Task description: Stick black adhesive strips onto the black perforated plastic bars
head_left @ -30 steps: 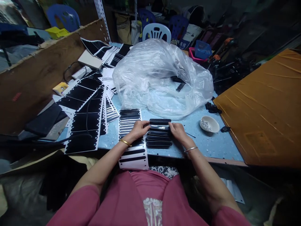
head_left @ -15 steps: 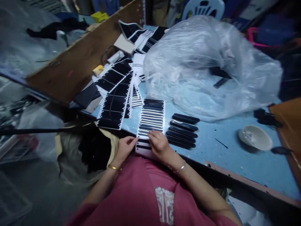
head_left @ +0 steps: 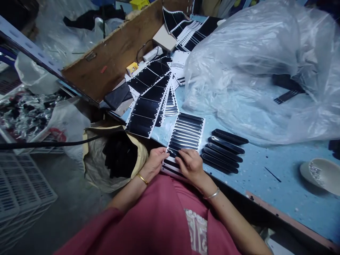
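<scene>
A white backing sheet (head_left: 202,124) carries rows of glossy black strips and lies at the table's front edge. Near its lower end, one black strip (head_left: 173,153) spans the gap between my hands. My left hand (head_left: 155,162) pinches the strip's left end at the sheet's edge. With fingers curled, my right hand (head_left: 191,164) holds the same strip further right; its fingers hide that end. Whether the strip is fully off the sheet I cannot tell. Just right of the sheet, several loose black padded strips (head_left: 223,153) lie in a slanted, overlapping row.
More black-strip sheets (head_left: 146,112) fan out at the left, near a wooden board (head_left: 106,60). A large clear plastic bag (head_left: 239,71) covers the back right. A white bowl (head_left: 321,177) stands at right. Below the table's left edge is an open sack (head_left: 142,152) holding black pieces.
The view has swung left, so the table sits further right. My left fingers have closed on the strip's left end, and my right fingers have moved down the sheet onto the same strip.
</scene>
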The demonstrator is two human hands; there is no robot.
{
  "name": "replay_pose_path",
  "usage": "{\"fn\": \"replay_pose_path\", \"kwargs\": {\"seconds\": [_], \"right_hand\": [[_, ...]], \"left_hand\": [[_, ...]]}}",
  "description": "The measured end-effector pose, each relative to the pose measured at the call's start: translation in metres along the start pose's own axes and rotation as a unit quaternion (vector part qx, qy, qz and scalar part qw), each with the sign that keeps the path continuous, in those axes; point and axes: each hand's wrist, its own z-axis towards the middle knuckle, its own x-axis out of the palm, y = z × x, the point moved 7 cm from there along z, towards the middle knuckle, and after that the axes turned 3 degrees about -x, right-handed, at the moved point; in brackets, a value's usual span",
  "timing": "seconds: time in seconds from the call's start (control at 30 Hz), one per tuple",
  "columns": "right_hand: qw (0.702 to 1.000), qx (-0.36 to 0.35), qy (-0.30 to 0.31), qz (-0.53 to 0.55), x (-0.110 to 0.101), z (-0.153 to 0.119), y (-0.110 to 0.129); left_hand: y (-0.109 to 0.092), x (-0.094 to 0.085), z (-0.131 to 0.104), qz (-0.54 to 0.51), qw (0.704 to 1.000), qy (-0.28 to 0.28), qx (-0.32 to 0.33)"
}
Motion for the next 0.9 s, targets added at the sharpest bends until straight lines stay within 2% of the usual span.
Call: {"fn": "replay_pose_path", "kwargs": {"seconds": [0.17,0.33,0.43,0.53,0.63,0.73,0.8,0.83,0.9], "right_hand": [[0.996,0.040,0.023,0.081,0.006,0.012,-0.007],[0.975,0.098,0.031,0.195,0.007,0.015,-0.019],[0.957,0.161,-0.002,0.241,0.009,0.016,-0.025],[0.930,0.248,-0.066,0.264,-0.001,0.019,-0.028],[0.908,0.282,-0.128,0.282,-0.036,0.026,-0.025],[0.931,0.225,-0.186,0.218,-0.097,0.029,-0.019],[0.952,0.184,-0.207,0.129,-0.138,0.021,-0.017],[0.960,0.171,-0.204,0.088,-0.153,0.015,-0.018],[0.973,0.152,-0.168,0.037,-0.171,0.003,-0.022]], "left_hand": [[-0.015,0.018,-0.006,0.037,0.998,0.034,0.039],[-0.019,0.023,-0.003,0.059,0.996,0.045,0.047],[-0.014,0.018,-0.002,0.058,0.997,0.037,0.029],[-0.004,0.006,-0.006,0.050,0.999,-0.003,0.001],[0.009,-0.003,-0.009,0.066,0.997,-0.027,-0.024],[0.015,-0.008,-0.007,0.130,0.991,-0.022,-0.036],[0.006,-0.012,-0.005,0.230,0.973,-0.038,-0.006],[-0.004,-0.013,-0.005,0.291,0.954,-0.060,0.025],[-0.032,-0.006,-0.009,0.397,0.905,-0.108,0.105]]}}
